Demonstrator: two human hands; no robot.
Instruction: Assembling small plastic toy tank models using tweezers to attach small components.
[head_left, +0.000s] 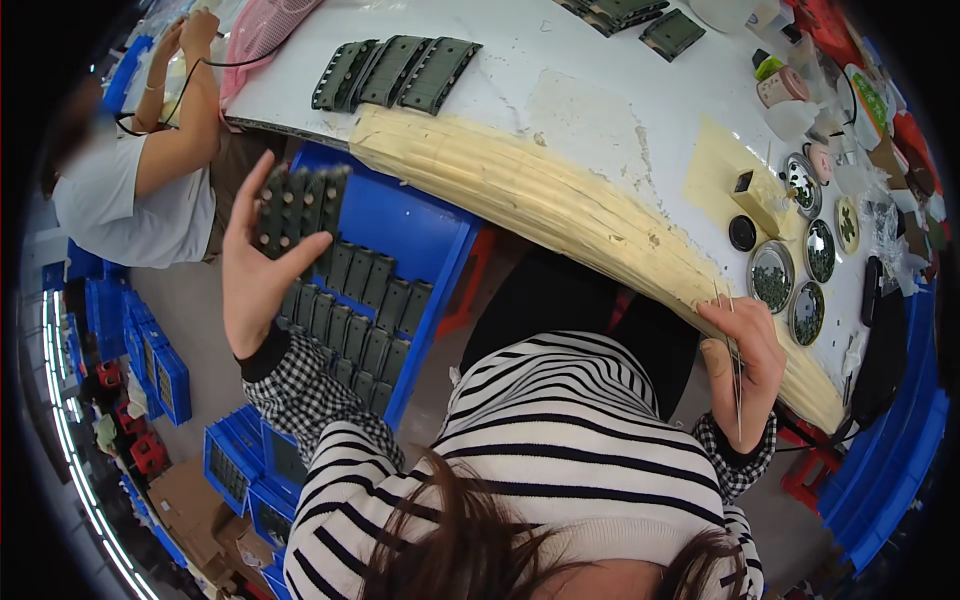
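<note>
My left hand [250, 285] is raised over a blue bin at the left, thumb and fingers closed round a block of dark green curved panels [303, 205] with rows of small round spots. Below it, rows of similar dark green panels [365, 275] fill part of the blue bin [420, 225]. At the table's front edge on the right, my right hand [750, 350] grips thin metal tweezers [738, 395], their tips pointing away from me. A finger of that hand wears a tan bandage. Three dark green panels [430, 75] lie side by side on the far left of the table.
Layered yellow tape [520, 185] covers the front edge of the white table [560, 100]. Round dishes of small green parts [770, 275] sit at the right, near a yellow block [762, 203]. Another person [135, 185] works at the left. Blue crates [235, 455] stand on the floor.
</note>
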